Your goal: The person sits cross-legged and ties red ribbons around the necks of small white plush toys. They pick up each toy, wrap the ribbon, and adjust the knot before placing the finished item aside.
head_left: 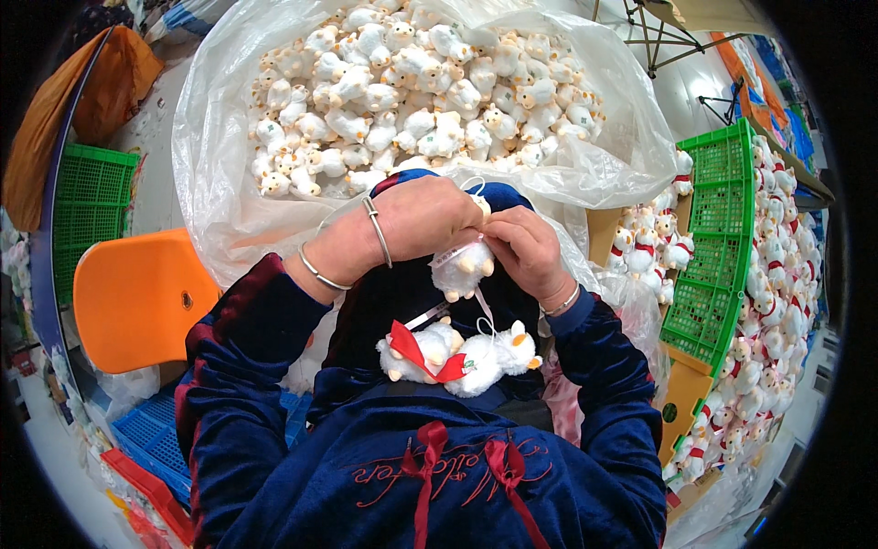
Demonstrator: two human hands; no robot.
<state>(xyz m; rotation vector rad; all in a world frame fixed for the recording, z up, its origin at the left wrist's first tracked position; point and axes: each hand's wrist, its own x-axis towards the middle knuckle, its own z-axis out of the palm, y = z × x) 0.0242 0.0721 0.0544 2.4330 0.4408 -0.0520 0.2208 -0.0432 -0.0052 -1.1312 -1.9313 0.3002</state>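
White and fluffy, a small toy (464, 269) is pinched at its neck between the fingertips of the left hand (422, 215) and right hand (529, 249), above 2 lap toys (492, 364) and near a toy-filled plastic bag (212, 137).

Pretty bright indoor shot, heavy fisheye
Glare along the right edge of the clear plastic bag (631, 142), hands (416, 218) look decently sharp, velvet sleeves (251, 339) go dark, right-hand green crate (712, 247) bows, frame corners plain black.
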